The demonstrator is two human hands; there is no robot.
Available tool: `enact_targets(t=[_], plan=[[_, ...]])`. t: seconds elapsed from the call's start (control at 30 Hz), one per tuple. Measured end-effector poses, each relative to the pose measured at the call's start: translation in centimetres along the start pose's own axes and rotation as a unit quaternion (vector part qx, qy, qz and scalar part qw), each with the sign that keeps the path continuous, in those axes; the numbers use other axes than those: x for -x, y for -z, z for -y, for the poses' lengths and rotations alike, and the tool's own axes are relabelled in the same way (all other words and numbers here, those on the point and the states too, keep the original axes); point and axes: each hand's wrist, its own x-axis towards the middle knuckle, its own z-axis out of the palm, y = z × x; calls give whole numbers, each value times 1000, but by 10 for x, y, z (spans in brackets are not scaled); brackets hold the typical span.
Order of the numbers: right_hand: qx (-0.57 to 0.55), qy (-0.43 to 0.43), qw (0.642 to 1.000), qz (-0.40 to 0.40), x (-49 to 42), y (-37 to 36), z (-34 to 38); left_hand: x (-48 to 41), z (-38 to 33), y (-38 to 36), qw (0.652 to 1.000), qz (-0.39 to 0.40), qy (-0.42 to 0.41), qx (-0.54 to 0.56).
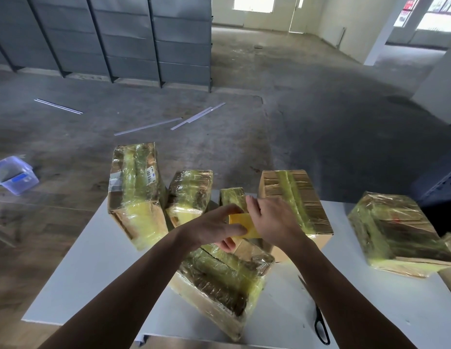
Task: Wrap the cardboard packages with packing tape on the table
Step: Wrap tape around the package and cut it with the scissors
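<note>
Yellow tape (240,219): gripped from both sides just above the near box (219,280), over the middle of the table (93,273) (roll or loose length, hard to tell).
Left hand (214,230): grasping the tape's left side, thumb on top, fingers curled underneath.
Right hand (272,222): clasping the tape's right side, back of the hand toward the camera, thumb raised, fingertips hidden.
Near box: cardboard, banded with glossy yellowish tape, set at an angle on the front part of the table, directly under the hands.
Tall box (136,195): at the far left corner, taped lengthwise, white label on its top face.
Middle box (189,195): just right of the tall box, fully taped.
Small box (232,197): behind the hands, mostly covered by them.
Wide box (295,200): behind the right hand, one yellow band down its centre.
Right box (395,227): well apart on the right side, heavily taped.
Scissors (321,326): black handles, flat on the table near the front edge, beside the right forearm.
Table: white top.
Floor (320,122): bare grey concrete, with pale strips (149,125) scattered on it and a clear plastic tub (14,175) at the left.
Shelving (106,39): grey, along the far wall.
</note>
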Motion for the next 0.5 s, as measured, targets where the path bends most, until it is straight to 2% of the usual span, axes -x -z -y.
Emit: enact_targets(t=[0.13, 0.27, 0.5], plan=[[23, 14, 999, -24, -1, 0, 2, -3, 1, -2, 1000, -16, -3, 18], [26, 1, 1000, -15, -2, 1, 1, -4, 2, -4, 999, -34, -6, 18], [33, 19, 999, -25, -1, -2, 2, -4, 5, -2, 999, -28, -17, -2]])
